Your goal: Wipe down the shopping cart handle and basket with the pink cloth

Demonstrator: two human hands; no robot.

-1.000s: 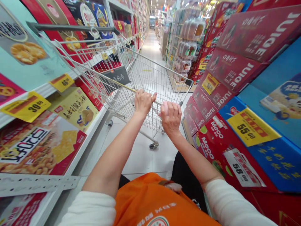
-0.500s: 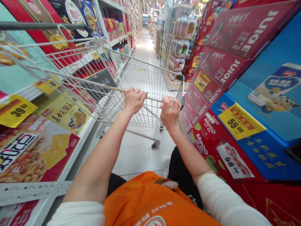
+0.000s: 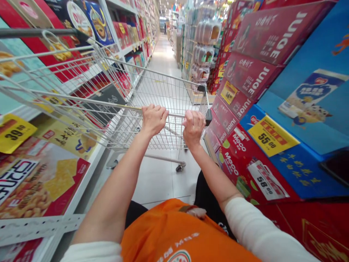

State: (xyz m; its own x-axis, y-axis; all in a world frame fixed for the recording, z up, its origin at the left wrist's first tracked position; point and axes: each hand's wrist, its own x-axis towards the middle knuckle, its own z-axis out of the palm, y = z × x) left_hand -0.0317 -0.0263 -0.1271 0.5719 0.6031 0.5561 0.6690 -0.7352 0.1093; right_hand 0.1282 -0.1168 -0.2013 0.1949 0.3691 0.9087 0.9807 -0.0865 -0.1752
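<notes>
My left hand (image 3: pixel 154 118) and my right hand (image 3: pixel 193 127) are both wrapped round the near rim bar of a wire shopping cart (image 3: pixel 169 89) that stands in a store aisle. The cart looks tipped, its basket stretching away down the aisle and its grey push handle (image 3: pixel 40 32) high at the upper left. A small caster wheel (image 3: pixel 179 167) shows on the floor below my hands. I see nothing inside the basket. My forearms are bare, with white sleeves pushed up, and I wear an orange vest.
Shelves with biscuit boxes (image 3: pixel 40 182) and yellow price tags (image 3: pixel 15 133) line the left. Stacked red juice cartons (image 3: pixel 253 72) and blue boxes (image 3: pixel 308 109) crowd the right, close to the cart. A white tiled floor (image 3: pixel 163 62) runs far ahead between them.
Cart and both hands have shifted a little left and up in view as I move along the aisle. The right-hand boxes have slid closer. Both grips on the bar have stayed.
</notes>
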